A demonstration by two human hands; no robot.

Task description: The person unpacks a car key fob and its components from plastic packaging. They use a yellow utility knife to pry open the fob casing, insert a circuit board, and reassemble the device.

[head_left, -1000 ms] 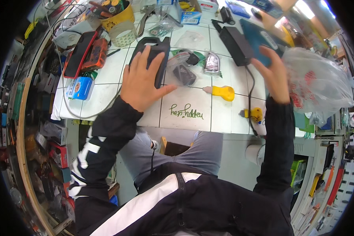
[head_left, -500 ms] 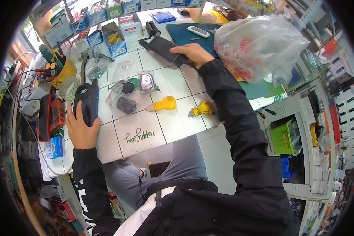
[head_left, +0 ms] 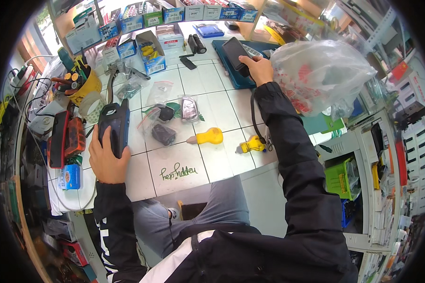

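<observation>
left hand [head_left: 104, 158] grips a dark blue-edged handheld device [head_left: 114, 126], near left on the white tiled counter [head_left: 222, 111]. right hand [head_left: 257, 68] pinches a flat black phone [head_left: 234, 53], far right.

Seated at white tiled worktable [head_left: 222, 108], dark sleeves reaching in from below. Left hand [head_left: 105, 158] wrapped around dark blue handheld device [head_left: 115, 126], held upright near table's left edge. Right hand [head_left: 258, 68] gripping black phone [head_left: 235, 54] over blue mat [head_left: 231, 70], far side of table. Clear plastic bag [head_left: 323, 75] with red print just right of that hand. Between hands: small zip bags with dark parts [head_left: 163, 123], yellow-handled tool [head_left: 207, 137], second yellow tool [head_left: 251, 145] by right sleeve. Yellow cup of screwdrivers [head_left: 82, 82] and tape roll [head_left: 92, 106] at left, red-black case [head_left: 63, 137] beside left hand. Boxes [head_left: 148, 52] along back shelf.
</observation>
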